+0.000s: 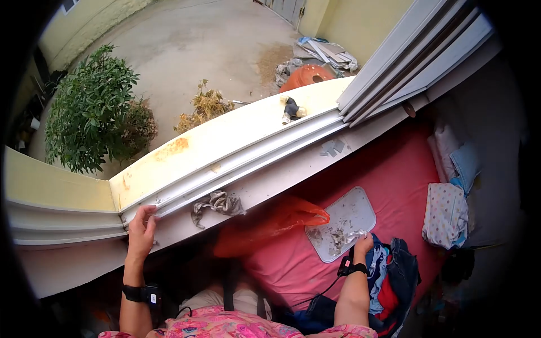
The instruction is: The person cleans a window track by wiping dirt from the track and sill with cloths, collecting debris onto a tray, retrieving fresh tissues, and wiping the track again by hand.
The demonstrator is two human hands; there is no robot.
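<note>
My left hand (pixel 142 228) is at the left end of the white window track (pixel 236 169), its fingertips by the rail and its thumb apart from the fingers. My right hand (pixel 363 243) is closed on a crumpled, shiny whitish scrap (pixel 355 234) whose kind I cannot make out. It is over the lower right edge of a white tray (pixel 352 211) strewn with dark debris (pixel 338 239). A crumpled grey rag (pixel 218 203) lies on the inner sill between my hands. Beside the tray is a red plastic bag (pixel 276 219).
A pink-covered bed (pixel 394 169) holds the tray, a pile of clothes (pixel 389 276) and folded bedding (pixel 446 211). Grey flat pieces (pixel 332 147) lie on the sill. A dark and whitish object (pixel 292 110) sits on the outer ledge. Outside are a bush (pixel 87 112) and an orange-red container (pixel 307 76).
</note>
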